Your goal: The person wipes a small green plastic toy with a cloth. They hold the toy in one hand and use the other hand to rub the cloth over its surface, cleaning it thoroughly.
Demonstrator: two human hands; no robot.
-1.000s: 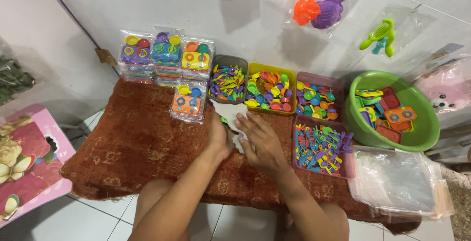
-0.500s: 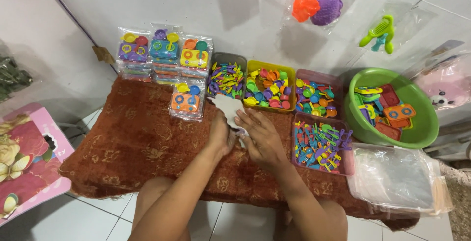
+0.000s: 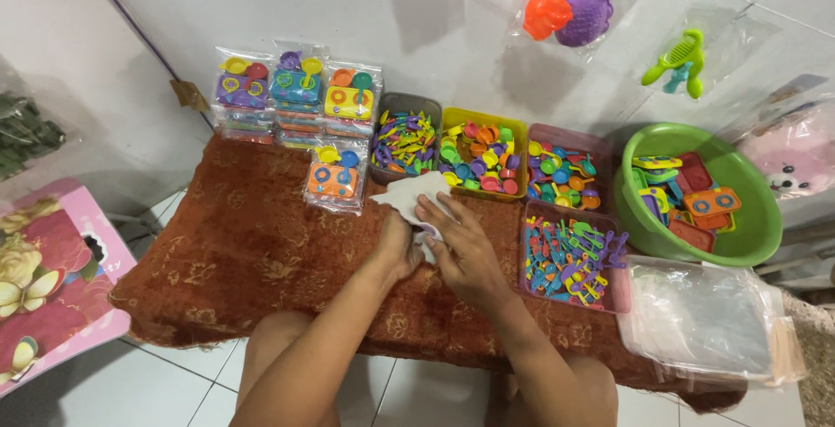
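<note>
Along the back edge of the low desk covered with a rust-brown patterned cloth (image 3: pixel 235 244) stand three small rectangular trays: a grey tray (image 3: pixel 405 142) with thin multicoloured plastic pieces, a yellow tray (image 3: pixel 482 156) with small coloured toy cups and pots, and a pink tray (image 3: pixel 565 166) with similar little round toy dishes. Just in front of the pink one lies a second pink tray (image 3: pixel 571 256), full of small coloured toy utensils. To the right, a round green plastic basin (image 3: pixel 696 192) holds flat toy stove pieces in red, orange and blue. Beside it, at the right front, lies a stack of clear plastic bags (image 3: pixel 704 318). At the back left, sealed clear packets of toy kitchen sets (image 3: pixel 296 96) stand in a row, and one more such packet (image 3: pixel 335 176) lies in front of them.

Near the middle of the desk, just in front of the grey and yellow trays, both hands meet on a clear, whitish plastic bag (image 3: pixel 409 196). It looks crumpled and soft, with something small and purple inside. The left hand (image 3: pixel 396 244) has its fingers closed on the bag from below, and the right hand (image 3: pixel 461 249) presses and grips it from above.
</note>
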